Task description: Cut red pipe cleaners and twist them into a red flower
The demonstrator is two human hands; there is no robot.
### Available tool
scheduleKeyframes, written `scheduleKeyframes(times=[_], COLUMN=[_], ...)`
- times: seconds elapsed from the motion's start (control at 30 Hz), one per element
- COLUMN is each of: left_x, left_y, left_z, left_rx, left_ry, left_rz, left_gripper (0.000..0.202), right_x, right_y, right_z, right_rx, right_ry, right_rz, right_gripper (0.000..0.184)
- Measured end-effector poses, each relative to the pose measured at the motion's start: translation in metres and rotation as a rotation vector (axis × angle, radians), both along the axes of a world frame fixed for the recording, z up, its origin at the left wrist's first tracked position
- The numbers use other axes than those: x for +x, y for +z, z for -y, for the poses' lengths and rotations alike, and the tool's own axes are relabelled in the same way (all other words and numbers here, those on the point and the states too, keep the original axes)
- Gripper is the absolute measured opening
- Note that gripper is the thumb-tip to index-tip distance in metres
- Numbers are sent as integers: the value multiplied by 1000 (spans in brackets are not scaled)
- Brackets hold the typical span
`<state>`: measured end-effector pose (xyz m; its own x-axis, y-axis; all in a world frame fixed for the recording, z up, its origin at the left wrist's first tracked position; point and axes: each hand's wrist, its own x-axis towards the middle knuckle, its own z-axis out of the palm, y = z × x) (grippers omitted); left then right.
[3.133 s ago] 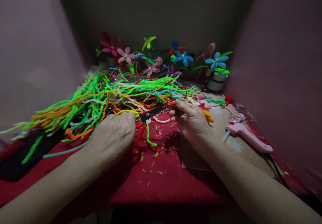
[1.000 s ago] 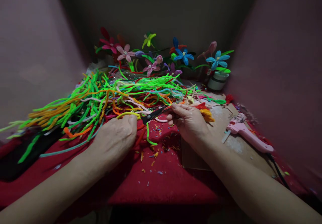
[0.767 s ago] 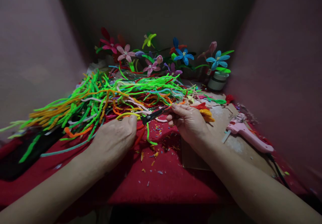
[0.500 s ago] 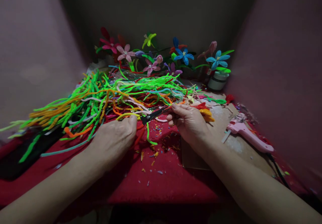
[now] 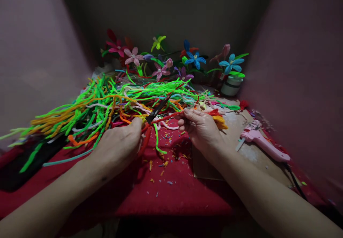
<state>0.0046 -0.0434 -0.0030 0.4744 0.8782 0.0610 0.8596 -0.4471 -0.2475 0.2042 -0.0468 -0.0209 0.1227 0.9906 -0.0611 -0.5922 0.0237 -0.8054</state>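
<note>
My left hand (image 5: pixel 118 147) is closed, knuckles up, at the near edge of a big heap of pipe cleaners (image 5: pixel 107 102), mostly green and orange. A pair of black scissors (image 5: pixel 157 110) sticks out from its fingers and points up and away over the heap. My right hand (image 5: pixel 200 129) is closed in a pinch on the end of a red pipe cleaner (image 5: pixel 166 117). This pipe cleaner stretches left toward the scissors and my left hand. Both hands rest over a red cloth (image 5: pixel 174 191).
Finished pipe-cleaner flowers (image 5: pixel 195 59) stand along the back wall, beside a small white jar (image 5: pixel 232 85). A pink glue gun (image 5: pixel 261 143) lies on a brown board (image 5: pixel 241 123) at the right. Small cut scraps (image 5: pixel 163 163) dot the cloth. Walls close in on both sides.
The scissors have swung from pointing at my right hand to pointing up over the heap. The red pipe cleaner now shows stretched between the hands. My left hand has shifted slightly forward.
</note>
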Motion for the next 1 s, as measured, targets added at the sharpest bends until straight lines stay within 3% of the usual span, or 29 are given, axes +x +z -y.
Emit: scheduleKeyframes(times=[0.2,0.43,0.67,1.0], left_x=[0,3,7,10], left_y=[-7,-8,-5,-9], left_z=[3,0,1,2], left_rx=[-46,-158,46,163], left_ry=[-142,-33,-44,-77], left_rz=[-18,16,-125,-144], left_gripper=[20,26,27,26], right_x=[1,5,3,1], right_y=[-1,0,-3,-1], right_z=[-4,-5,-2,1], right_rx=[25,8,34,14], right_ry=[-84,-167,-100,-61], right_rz=[-42,1,17,27], right_gripper=[12,10,11,11])
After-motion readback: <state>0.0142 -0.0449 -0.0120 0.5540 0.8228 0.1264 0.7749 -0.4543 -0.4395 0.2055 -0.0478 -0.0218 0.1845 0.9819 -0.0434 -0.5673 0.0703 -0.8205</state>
